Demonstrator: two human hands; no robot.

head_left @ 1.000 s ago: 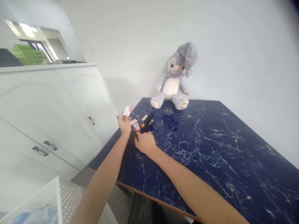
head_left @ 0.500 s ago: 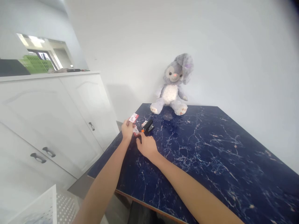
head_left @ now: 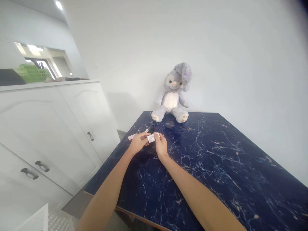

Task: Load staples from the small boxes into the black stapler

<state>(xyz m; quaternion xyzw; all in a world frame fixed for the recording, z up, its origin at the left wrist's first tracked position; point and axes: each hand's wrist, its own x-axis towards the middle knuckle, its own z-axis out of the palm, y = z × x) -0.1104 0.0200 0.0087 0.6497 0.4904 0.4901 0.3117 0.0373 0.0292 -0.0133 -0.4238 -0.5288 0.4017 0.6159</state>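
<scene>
Both of my hands meet over the far left part of the table. Between them is a small white box (head_left: 151, 138) with faint print, possibly a staple box. My left hand (head_left: 138, 143) has its fingers closed on the box's left end. My right hand (head_left: 161, 144) pinches its right end with thumb and fingers. Just behind lies a black stapler (head_left: 151, 130), mostly covered by the hands. Beside it shows a bit of another white piece (head_left: 146, 131). To the left of my left hand rests a red and white box (head_left: 132, 137).
The dark blue marbled table (head_left: 204, 166) stands against the wall. A grey plush rabbit (head_left: 171, 96) sits at its back edge. White cabinets (head_left: 79, 128) run along the left, with a green basket (head_left: 33, 73) on top. A white perforated container (head_left: 57, 221) is at lower left.
My left hand has moved right, and a red and white box now lies to its left. My right hand has left the stapler's front and come to the white box. The view has shifted slightly.
</scene>
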